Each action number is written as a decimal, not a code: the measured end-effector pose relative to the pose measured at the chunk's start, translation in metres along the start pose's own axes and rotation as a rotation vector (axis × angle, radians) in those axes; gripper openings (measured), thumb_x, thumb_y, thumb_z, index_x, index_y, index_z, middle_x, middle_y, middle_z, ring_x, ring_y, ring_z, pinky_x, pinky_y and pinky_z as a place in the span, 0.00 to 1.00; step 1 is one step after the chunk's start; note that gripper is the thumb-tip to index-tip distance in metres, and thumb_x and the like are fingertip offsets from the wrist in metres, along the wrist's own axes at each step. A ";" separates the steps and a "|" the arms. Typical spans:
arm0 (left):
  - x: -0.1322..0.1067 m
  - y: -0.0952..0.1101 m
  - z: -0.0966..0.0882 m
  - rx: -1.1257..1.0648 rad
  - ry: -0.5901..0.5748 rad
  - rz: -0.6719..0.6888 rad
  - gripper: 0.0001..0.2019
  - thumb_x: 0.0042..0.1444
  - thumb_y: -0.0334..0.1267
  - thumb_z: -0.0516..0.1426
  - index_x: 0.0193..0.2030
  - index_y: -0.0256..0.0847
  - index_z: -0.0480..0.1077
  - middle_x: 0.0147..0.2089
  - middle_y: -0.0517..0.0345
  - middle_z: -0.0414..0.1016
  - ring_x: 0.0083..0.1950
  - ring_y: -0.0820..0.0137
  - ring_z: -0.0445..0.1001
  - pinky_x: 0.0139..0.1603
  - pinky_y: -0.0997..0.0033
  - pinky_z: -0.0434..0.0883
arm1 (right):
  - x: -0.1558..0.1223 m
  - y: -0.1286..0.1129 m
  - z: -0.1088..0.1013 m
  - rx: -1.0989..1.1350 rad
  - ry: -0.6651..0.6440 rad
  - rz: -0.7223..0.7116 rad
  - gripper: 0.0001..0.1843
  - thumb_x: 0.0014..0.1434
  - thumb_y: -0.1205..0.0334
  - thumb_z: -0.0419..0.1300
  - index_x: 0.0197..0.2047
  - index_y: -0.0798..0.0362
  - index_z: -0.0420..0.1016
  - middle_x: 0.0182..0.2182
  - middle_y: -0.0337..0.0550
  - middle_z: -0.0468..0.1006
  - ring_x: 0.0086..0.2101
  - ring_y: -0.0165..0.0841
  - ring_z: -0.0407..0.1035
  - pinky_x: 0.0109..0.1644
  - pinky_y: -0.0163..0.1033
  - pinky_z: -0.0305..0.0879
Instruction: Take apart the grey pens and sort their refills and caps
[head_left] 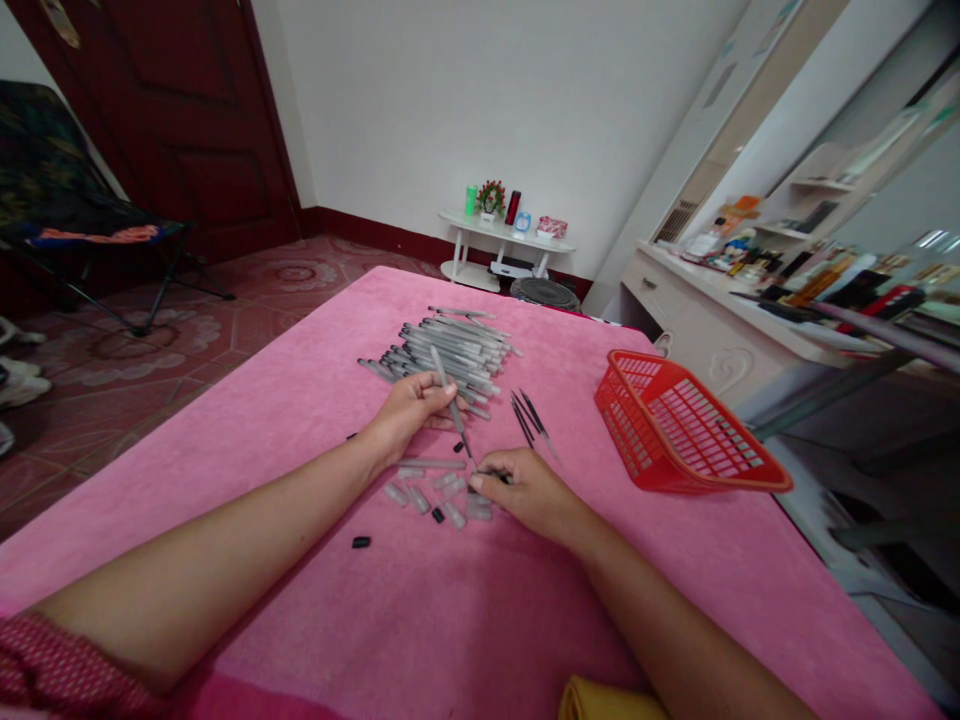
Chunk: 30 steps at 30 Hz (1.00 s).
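Observation:
My left hand (420, 405) is closed around a translucent grey pen barrel (448, 390), which slants down to the right. At its lower end a thin pen refill (472, 460) runs to my right hand (517, 485), whose thumb and fingers pinch it. Just beyond my left hand lies a pile of pens (450, 345) with dark ends. Several loose clear caps (416, 497) are scattered below and left of my right hand, with small black plugs (361, 542) near them. A few dark refills (531, 415) lie side by side to the upper right of my right hand.
A red plastic basket (637, 430) stands on the right of the pink-covered table (300, 400). Something yellow (607, 700) shows at the near edge. A dresser (720, 300) with bottles is at right, a small white stand (502, 232) at the back, a folding chair (82, 200) at left.

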<state>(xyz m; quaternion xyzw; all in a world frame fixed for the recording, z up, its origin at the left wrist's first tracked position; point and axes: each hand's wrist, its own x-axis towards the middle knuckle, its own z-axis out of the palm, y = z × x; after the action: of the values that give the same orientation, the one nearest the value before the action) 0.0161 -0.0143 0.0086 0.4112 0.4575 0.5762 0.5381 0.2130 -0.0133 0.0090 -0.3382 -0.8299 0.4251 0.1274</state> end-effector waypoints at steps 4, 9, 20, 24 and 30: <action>-0.001 0.000 0.002 0.008 0.002 0.006 0.16 0.46 0.46 0.62 0.35 0.36 0.67 0.32 0.54 0.76 0.29 0.71 0.74 0.29 0.74 0.72 | 0.000 0.000 0.000 0.000 0.000 -0.008 0.12 0.55 0.61 0.53 0.26 0.58 0.73 0.20 0.36 0.66 0.24 0.26 0.59 0.28 0.30 0.52; -0.002 0.001 0.003 0.015 -0.012 0.013 0.17 0.46 0.46 0.62 0.36 0.36 0.67 0.32 0.55 0.76 0.28 0.73 0.74 0.29 0.74 0.72 | 0.000 0.001 0.001 0.008 -0.003 -0.006 0.12 0.55 0.61 0.53 0.26 0.58 0.72 0.20 0.36 0.66 0.24 0.26 0.59 0.27 0.30 0.51; -0.002 0.001 0.003 0.009 -0.014 0.006 0.17 0.46 0.46 0.62 0.36 0.35 0.66 0.31 0.55 0.76 0.28 0.72 0.74 0.29 0.74 0.72 | -0.001 0.000 0.000 0.005 0.001 -0.009 0.12 0.55 0.61 0.53 0.26 0.58 0.73 0.20 0.36 0.66 0.24 0.26 0.58 0.27 0.31 0.51; -0.003 0.003 0.005 0.003 -0.007 -0.004 0.17 0.46 0.45 0.63 0.35 0.35 0.66 0.30 0.55 0.76 0.28 0.73 0.74 0.29 0.75 0.71 | -0.001 -0.001 0.000 0.002 0.006 -0.002 0.12 0.55 0.61 0.53 0.27 0.58 0.73 0.20 0.36 0.66 0.24 0.26 0.59 0.27 0.31 0.51; -0.002 0.002 0.004 0.006 -0.012 -0.005 0.16 0.47 0.44 0.62 0.35 0.35 0.66 0.30 0.56 0.76 0.28 0.73 0.74 0.28 0.75 0.72 | 0.000 -0.001 0.000 0.000 0.004 -0.002 0.12 0.55 0.61 0.53 0.27 0.58 0.73 0.20 0.36 0.67 0.24 0.26 0.58 0.27 0.31 0.51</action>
<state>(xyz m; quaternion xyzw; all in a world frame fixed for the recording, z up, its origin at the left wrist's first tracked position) 0.0200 -0.0164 0.0114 0.4150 0.4570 0.5709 0.5413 0.2129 -0.0138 0.0094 -0.3383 -0.8300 0.4242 0.1294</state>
